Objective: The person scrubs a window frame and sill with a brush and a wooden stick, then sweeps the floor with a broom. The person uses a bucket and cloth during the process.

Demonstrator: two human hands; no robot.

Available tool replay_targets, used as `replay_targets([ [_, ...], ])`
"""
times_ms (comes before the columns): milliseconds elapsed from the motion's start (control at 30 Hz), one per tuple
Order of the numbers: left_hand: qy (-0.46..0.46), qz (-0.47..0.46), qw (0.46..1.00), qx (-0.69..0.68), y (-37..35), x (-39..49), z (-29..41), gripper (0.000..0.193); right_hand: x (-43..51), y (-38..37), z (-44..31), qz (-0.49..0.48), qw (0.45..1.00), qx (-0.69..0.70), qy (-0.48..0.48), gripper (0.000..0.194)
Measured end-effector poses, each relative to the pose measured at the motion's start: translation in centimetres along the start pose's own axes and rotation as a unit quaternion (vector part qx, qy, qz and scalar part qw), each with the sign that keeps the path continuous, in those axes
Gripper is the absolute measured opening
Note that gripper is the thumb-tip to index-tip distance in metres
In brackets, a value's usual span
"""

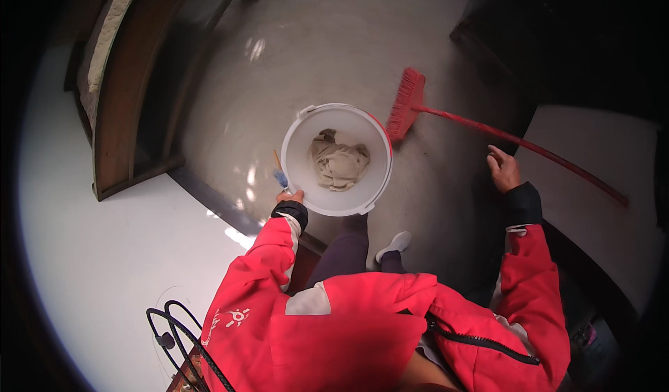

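A white plastic bucket hangs at the middle of the view, with a crumpled beige cloth inside. My left hand grips the bucket's rim at its lower left. A small brush with blue bristles sticks out beside that hand, along the bucket's outer side. To the right of the bucket a red broom leans, its long red handle slanting down to the right against a white surface. My right hand is just below the handle, apart from it, its fingers partly curled and holding nothing visible.
A wooden bed frame with a pale mattress stands at upper left. White walls rise at left and right. Dark furniture fills the upper right. My shoe is on the grey floor. Black cables loop at lower left.
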State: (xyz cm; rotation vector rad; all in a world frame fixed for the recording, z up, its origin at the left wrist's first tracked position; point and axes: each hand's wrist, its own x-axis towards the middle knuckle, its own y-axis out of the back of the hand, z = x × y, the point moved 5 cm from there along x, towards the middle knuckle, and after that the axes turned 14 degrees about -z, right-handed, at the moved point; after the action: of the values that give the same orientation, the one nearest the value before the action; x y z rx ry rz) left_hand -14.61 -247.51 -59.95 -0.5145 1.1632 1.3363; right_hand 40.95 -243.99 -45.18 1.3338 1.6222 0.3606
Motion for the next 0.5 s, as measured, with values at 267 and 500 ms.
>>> replay_targets([
  [267,-0.113,-0.136,0.983,-0.054,3.9,-1.1,4.7,0.025,-6.0,-19.9,-14.6,-0.135,0.901,0.377,-0.168,0.046],
  [500,-0.16,-0.213,0.96,-0.086,5.1,-1.6,7.2,0.024,-9.5,-20.1,-17.6,0.025,0.898,0.382,-0.219,0.029],
])
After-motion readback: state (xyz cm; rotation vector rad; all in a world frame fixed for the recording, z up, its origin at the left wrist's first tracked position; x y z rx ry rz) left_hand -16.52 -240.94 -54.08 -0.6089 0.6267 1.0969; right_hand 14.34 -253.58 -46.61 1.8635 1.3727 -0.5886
